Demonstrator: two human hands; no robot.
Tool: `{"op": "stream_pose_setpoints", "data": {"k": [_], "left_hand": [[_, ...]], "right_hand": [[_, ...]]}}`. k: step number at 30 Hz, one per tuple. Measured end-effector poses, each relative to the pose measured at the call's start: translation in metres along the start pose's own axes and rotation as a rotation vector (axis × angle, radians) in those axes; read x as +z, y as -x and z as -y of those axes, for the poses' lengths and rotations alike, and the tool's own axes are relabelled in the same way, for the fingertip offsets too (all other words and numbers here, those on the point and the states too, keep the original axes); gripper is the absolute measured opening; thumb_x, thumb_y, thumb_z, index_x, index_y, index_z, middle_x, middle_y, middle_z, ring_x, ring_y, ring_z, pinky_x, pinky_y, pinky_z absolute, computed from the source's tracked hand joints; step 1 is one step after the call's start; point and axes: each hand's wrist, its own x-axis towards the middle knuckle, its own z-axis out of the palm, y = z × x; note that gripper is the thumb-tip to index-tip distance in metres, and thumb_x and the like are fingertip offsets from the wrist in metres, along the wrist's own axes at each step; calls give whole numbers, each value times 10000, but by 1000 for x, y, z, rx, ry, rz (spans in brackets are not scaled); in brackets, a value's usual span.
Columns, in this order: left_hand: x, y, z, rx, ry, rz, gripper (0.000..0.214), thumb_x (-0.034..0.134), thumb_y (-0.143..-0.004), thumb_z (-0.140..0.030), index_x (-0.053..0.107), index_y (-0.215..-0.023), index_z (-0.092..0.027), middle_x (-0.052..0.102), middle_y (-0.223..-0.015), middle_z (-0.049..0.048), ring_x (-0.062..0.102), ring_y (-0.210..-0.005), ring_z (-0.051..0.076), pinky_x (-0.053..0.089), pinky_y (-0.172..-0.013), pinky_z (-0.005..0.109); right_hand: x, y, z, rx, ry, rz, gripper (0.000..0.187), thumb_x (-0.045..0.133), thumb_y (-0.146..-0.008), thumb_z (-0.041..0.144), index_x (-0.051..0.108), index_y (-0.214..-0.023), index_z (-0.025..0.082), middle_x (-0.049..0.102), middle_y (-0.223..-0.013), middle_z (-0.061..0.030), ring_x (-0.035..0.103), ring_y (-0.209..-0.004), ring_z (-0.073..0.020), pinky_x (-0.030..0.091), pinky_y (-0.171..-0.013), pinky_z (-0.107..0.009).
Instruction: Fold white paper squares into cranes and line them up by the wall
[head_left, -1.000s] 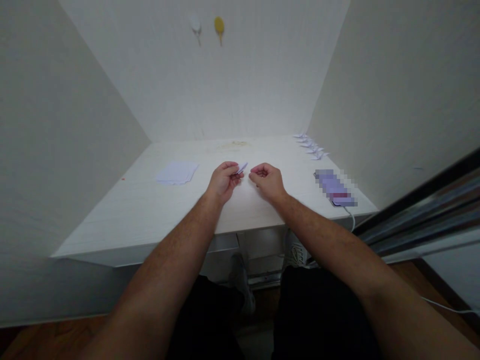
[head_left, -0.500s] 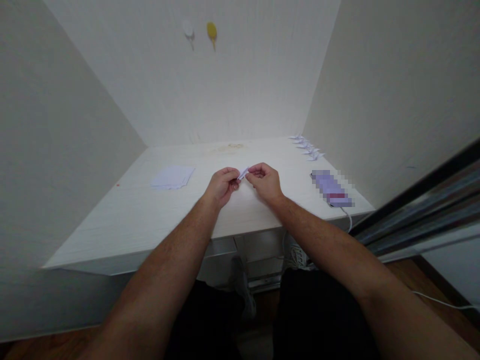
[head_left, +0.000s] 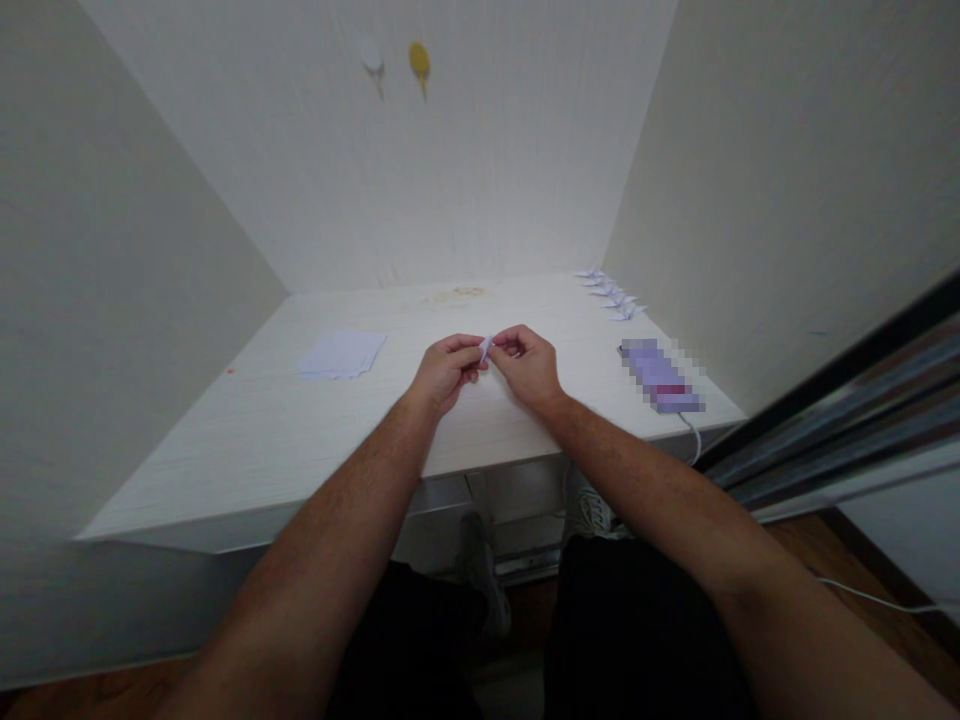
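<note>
A small folded piece of white paper is pinched between my two hands above the middle of the table. My left hand grips its left side between thumb and fingers. On the other side, the fingertips of my right hand are closed on the paper. The fingers cover much of it, so its exact folded shape is hard to make out. To the left lies a stack of white paper sheets. Several folded paper cranes stand in a row at the back right.
A phone, blurred out, lies on the right of the white table, with a white cable running off the edge. Walls close in the left, back and right. A white hook and a yellow hook hang on the back wall.
My hands have drawn slightly closer together, and the folded paper is now more upright and more covered by the fingers. The view has shifted a little.
</note>
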Motion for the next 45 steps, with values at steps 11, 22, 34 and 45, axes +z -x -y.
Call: {"op": "stream_pose_setpoints", "data": {"k": [11,22,34,45], "left_hand": [[-2,-1,2,7,5,56,225,800,-574,-156,664,-750,-125,646,-589,39,578,-519,113,360,-441,200],[0,0,4,37,-16,99,247,805,-595,-148,614,-751,-149,620,-580,11,541,-492,96,362,-455,206],[-1,-1,6,47,-29,124,258,804,-582,-153,605,-746,-161,610,-561,6,505,-461,92,322,-455,216],[-3,-1,6,22,-9,176,258,813,-575,-162,615,-740,-149,602,-564,6,494,-470,86,313,-455,216]], "right_hand": [[-4,-2,-5,25,51,66,118,694,-729,322,639,-730,217,651,-670,26,573,-635,-134,463,-633,-277],[-4,-1,-8,48,85,28,137,671,-706,305,580,-642,225,567,-576,50,505,-560,-122,400,-553,-258],[-5,-1,-7,28,45,32,86,650,-714,297,606,-723,224,601,-633,41,564,-590,-126,452,-555,-255],[-5,-3,-7,36,-45,57,152,691,-687,326,628,-751,203,632,-644,28,571,-572,-116,460,-550,-248]]}}
